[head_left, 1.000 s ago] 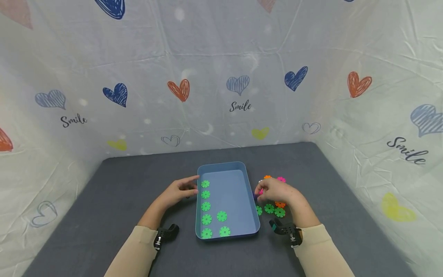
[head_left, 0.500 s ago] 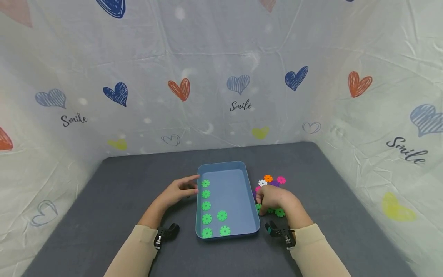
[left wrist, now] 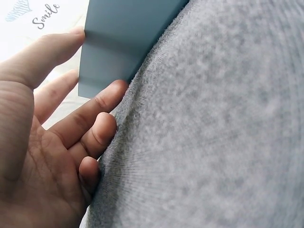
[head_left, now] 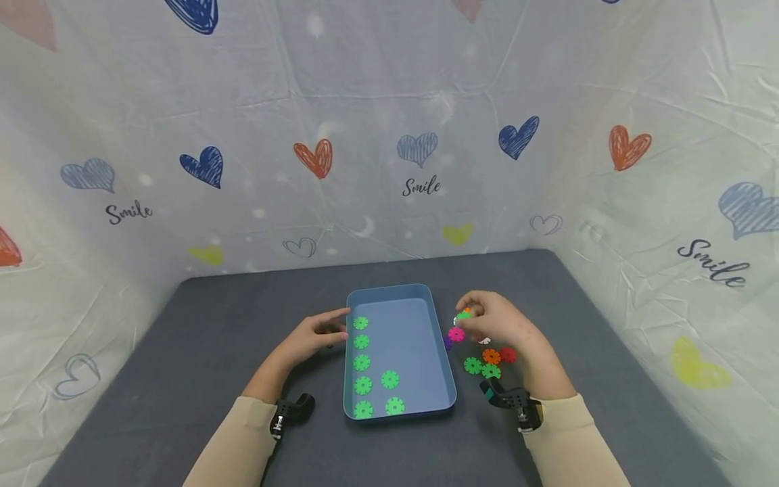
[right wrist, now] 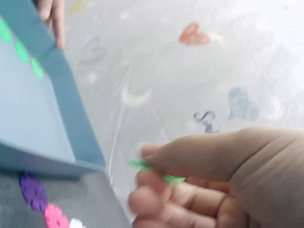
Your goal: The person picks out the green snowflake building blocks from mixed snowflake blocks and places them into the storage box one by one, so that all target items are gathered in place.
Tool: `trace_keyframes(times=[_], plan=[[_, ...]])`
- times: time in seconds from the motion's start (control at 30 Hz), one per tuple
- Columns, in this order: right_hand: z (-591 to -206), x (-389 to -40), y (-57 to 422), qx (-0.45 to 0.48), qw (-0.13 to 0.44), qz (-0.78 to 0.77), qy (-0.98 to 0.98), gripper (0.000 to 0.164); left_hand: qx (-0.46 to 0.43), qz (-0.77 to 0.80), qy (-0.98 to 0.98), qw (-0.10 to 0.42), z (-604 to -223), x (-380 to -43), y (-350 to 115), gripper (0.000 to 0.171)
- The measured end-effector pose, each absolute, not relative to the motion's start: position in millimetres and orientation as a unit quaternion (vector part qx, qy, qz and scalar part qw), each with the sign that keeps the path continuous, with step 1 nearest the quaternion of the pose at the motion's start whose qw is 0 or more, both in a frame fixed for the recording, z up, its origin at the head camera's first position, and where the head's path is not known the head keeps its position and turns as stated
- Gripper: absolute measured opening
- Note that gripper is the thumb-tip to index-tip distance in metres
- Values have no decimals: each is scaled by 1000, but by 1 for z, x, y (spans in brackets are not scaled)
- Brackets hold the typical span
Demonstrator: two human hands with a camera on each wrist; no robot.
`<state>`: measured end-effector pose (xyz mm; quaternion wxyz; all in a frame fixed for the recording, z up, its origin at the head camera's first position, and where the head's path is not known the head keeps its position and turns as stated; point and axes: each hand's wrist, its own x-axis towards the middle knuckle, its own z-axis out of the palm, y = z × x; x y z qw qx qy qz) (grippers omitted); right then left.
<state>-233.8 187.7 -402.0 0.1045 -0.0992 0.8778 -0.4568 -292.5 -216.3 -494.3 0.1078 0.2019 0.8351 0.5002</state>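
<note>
A blue tray (head_left: 420,352) lies on the table with several green notched plastic discs (head_left: 362,385) in it, in a left column plus two beside its lower end. My left hand (head_left: 310,339) rests its thumb and fingertips against the outside of the tray's left wall, its other fingers loosely bent. Right of the tray, my right hand (head_left: 496,321) pinches one green notched disc (right wrist: 173,179) between thumb and forefinger, raised above the table in the right wrist view. Under and near that hand lie a pink disc (head_left: 456,335), an orange disc (head_left: 491,356) and two green discs (head_left: 472,366).
A red disc (head_left: 508,355) lies beside the orange one, and a purple disc (right wrist: 33,192) lies close by the tray's right wall. The dark grey table (head_left: 243,311) meets a pale cloth backdrop (head_left: 365,101) printed with hearts.
My right hand has moved from the green discs beside the tray up and away from me, bringing one green disc along. My left hand and the tray stay put.
</note>
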Motion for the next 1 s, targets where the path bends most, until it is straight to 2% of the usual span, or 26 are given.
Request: trace_keyframes(times=[0.1,0.33,0.63,0.8,1.0], plan=[[-394,-232,178,-104,76,-483,866,34,194,498,839,104,-493,-293,-216,63],[-396,-226,131,-133,46,-506,851,44,192,495,841,106,-494,-294,-215,63],[-442,-229,72,-216,37,-380,899,26,204,513,827,110,-493,-289,-217,62],[-464,-227,62,-224,16,-318,921,22,208,513,824,117,-496,-290,-216,62],[-467,-227,61,-222,22,-308,925,23,201,509,829,116,-495,-292,-219,62]])
